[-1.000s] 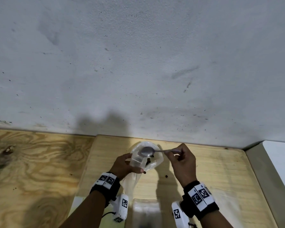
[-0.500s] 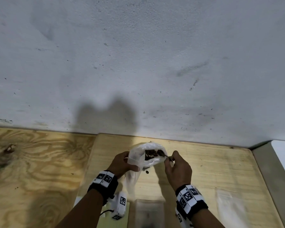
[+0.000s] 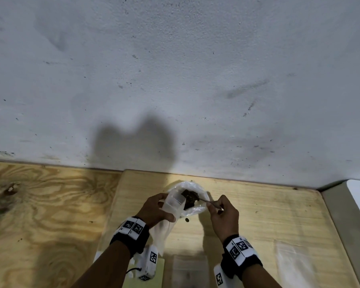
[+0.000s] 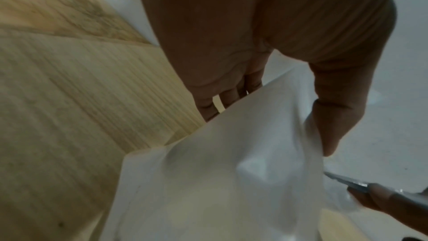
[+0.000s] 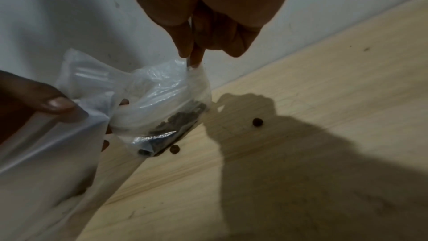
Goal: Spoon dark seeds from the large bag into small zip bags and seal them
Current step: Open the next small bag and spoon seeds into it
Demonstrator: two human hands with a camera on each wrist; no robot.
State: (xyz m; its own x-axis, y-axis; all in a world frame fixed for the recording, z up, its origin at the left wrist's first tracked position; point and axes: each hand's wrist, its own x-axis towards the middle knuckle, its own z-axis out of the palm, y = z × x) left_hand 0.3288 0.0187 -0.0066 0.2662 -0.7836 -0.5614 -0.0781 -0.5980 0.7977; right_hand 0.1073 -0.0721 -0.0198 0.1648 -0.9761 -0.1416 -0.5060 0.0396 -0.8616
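Note:
My left hand (image 3: pixel 157 209) grips a clear large bag (image 3: pixel 192 210), lifted at the back of the light board, together with a small zip bag (image 3: pixel 173 201) at its mouth. Dark seeds (image 3: pixel 189 199) show inside the large bag. My right hand (image 3: pixel 221 212) pinches the handle of a metal spoon (image 3: pixel 204 201); its bowl is buried among the seeds. In the right wrist view the spoon handle (image 5: pixel 189 61) enters the bag (image 5: pixel 159 102) above the seeds (image 5: pixel 183 118). The left wrist view shows white plastic (image 4: pixel 231 171) under my thumb (image 4: pixel 333 116) and the spoon handle (image 4: pixel 347 182).
A stray seed (image 3: pixel 187 219) lies on the board below the bag; two loose seeds (image 5: pixel 257 122) show in the right wrist view. Small zip bags lie flat near the front edge (image 3: pixel 187 267) and to the right (image 3: pixel 289 260). A grey wall (image 3: pixel 175 80) rises just behind.
The spoon, held empty over the bag mouth a second ago, has gone down into the large bag among the seeds. My left hand keeps its grip on the bags.

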